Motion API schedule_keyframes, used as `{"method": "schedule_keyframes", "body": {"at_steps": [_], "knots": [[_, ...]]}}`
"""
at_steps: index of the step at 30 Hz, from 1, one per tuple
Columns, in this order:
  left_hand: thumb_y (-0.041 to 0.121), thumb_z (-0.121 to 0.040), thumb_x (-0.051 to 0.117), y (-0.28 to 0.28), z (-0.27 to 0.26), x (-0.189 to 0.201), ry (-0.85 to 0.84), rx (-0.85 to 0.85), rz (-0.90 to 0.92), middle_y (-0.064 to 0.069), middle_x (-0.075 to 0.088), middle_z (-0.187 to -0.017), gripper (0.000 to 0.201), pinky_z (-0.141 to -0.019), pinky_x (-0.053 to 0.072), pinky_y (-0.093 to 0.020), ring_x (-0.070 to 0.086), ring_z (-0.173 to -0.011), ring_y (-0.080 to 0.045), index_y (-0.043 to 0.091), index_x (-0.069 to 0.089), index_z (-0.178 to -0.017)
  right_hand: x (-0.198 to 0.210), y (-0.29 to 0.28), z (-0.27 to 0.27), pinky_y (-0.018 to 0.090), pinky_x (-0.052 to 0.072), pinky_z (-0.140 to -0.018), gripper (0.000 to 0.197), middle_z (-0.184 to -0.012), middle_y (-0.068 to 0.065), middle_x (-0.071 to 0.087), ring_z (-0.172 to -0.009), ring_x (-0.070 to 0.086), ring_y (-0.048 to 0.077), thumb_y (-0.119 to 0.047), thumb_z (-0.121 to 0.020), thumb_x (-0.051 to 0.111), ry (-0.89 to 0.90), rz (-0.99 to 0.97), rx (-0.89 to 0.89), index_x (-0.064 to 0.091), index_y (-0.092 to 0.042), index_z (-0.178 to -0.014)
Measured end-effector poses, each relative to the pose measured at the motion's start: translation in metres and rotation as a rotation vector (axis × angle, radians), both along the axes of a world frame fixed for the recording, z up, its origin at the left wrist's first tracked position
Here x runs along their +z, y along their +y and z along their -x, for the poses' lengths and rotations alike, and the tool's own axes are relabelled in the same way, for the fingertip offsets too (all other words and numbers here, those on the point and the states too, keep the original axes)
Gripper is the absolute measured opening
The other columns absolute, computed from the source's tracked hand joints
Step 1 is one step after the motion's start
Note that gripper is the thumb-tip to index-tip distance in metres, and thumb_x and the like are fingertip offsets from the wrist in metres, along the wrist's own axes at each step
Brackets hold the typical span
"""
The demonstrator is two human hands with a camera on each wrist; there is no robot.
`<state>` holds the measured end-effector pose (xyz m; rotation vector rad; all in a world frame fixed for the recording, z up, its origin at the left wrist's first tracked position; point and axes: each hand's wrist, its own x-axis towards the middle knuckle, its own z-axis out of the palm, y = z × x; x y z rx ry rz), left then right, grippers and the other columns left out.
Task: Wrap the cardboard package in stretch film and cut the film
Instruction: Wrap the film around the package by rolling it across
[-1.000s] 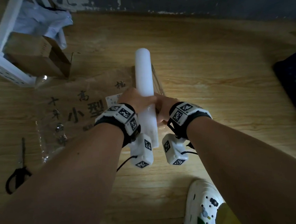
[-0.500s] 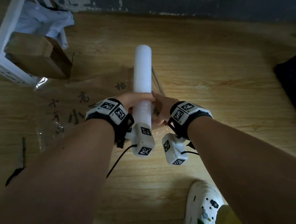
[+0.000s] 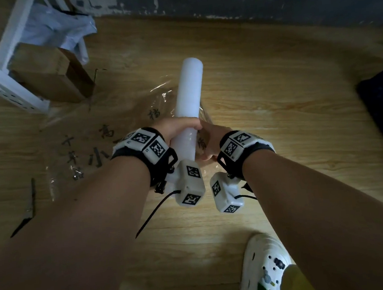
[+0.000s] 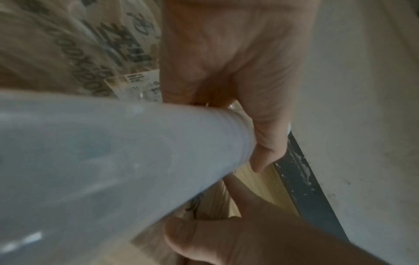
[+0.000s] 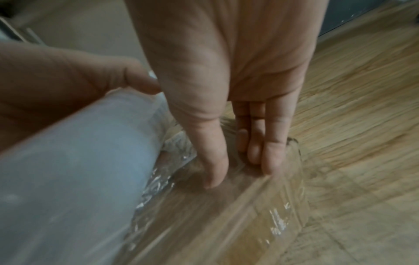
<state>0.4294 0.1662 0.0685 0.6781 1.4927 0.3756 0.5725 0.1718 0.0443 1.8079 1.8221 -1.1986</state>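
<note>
While my left hand [image 3: 179, 128] is gripping the film roll [image 3: 187, 103], my right hand [image 5: 229, 93] is pressing straight fingers on the wrapped cardboard package [image 3: 87, 140]. I am judging that cutting is still waiting.

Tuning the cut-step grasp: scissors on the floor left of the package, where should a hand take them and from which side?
Take the scissors at the handle end, nearest the person; the blades point away toward the wall. They lie flat on the wooden floor, so come from above with the left hand, now gripping the film roll. The left forearm hides the loops, so finger placement is unclear.
</note>
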Motion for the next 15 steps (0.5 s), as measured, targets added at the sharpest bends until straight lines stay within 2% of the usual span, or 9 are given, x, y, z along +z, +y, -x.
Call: {"method": "schedule_keyframes", "body": {"at_steps": [2,3,5,7,9,12,13,15], "knots": [[0.022,-0.067,0.075,0.001,0.002,-0.005,0.029,0.017,-0.034,-0.012,0.07,-0.097,0.04,-0.079,0.055,-0.034,0.066,-0.082,-0.024,0.007,0.067,-0.103,-0.002,-0.003,0.003,0.035,0.054,-0.084,0.094,-0.129,0.006,0.06,-0.097,0.063,0.023,-0.015,-0.082,0.07,0.003,0.01,-0.023,0.011,-0.042,-0.151],[0.021,-0.068,0.073,0.001,0.003,-0.005,0.042,0.018,-0.038,-0.01,0.07,-0.094,0.035,-0.072,0.054,-0.03,0.066,-0.078,-0.023,0.008,0.067,-0.099,-0.003,-0.004,0.003,0.04,0.055,-0.086,0.096,-0.128,0.006,0.06,-0.1,0.065,0.026,-0.016,-0.082,0.07,0.008,0.008,-0.029,0.009,-0.045,-0.15],[0.02,-0.071,0.069,0.001,0.006,-0.005,0.046,0.028,-0.045,-0.007,0.068,-0.085,0.024,-0.061,0.052,-0.025,0.065,-0.069,-0.019,0.01,0.065,-0.091,-0.003,-0.004,0.004,0.043,0.056,-0.086,0.098,-0.125,0.005,0.06,-0.099,0.066,0.028,-0.017,-0.081,0.07,0.019,-0.003,-0.038,0.007,-0.048,-0.149],[0.018,-0.071,0.065,0.0,0.011,-0.003,-0.003,0.048,-0.027,-0.008,0.068,-0.079,0.024,-0.056,0.053,-0.025,0.067,-0.061,-0.019,0.008,0.064,-0.093,-0.005,-0.004,0.003,0.046,0.055,-0.087,0.105,-0.131,0.006,0.058,-0.102,0.065,0.03,-0.017,-0.078,0.073,0.022,0.01,-0.055,0.002,-0.05,-0.148],[0.016,-0.067,0.061,-0.001,0.014,-0.004,-0.075,0.044,0.007,-0.012,0.069,-0.078,0.034,-0.061,0.054,-0.032,0.067,-0.064,-0.025,0.003,0.063,-0.098,-0.007,-0.003,0.004,0.047,0.054,-0.089,0.11,-0.138,0.009,0.054,-0.108,0.064,0.032,-0.016,-0.076,0.075,-0.002,0.03,-0.063,-0.001,-0.05,-0.148],[0.014,-0.068,0.059,-0.004,0.011,-0.004,-0.157,0.072,0.035,-0.012,0.065,-0.069,0.022,-0.062,0.055,-0.035,0.063,-0.059,-0.025,0.005,0.061,-0.088,-0.009,-0.001,0.003,0.046,0.055,-0.088,0.112,-0.143,0.01,0.05,-0.107,0.064,0.031,-0.013,-0.076,0.075,-0.016,0.04,-0.049,-0.002,-0.049,-0.149],[0.015,-0.069,0.06,-0.004,0.01,-0.003,-0.16,0.077,0.043,-0.011,0.064,-0.067,0.018,-0.062,0.054,-0.033,0.063,-0.056,-0.024,0.006,0.061,-0.085,-0.01,0.001,0.003,0.044,0.055,-0.087,0.113,-0.144,0.011,0.048,-0.106,0.064,0.029,-0.011,-0.076,0.076,-0.018,0.044,-0.042,-0.002,-0.048,-0.15],[0.019,-0.065,0.069,-0.003,0.008,-0.003,-0.134,0.048,0.053,-0.011,0.064,-0.071,0.026,-0.068,0.054,-0.035,0.063,-0.06,-0.024,0.007,0.063,-0.087,-0.011,0.004,0.003,0.04,0.054,-0.085,0.116,-0.147,0.012,0.043,-0.098,0.058,0.024,-0.007,-0.074,0.077,-0.007,0.06,-0.033,-0.001,-0.045,-0.151]]}}
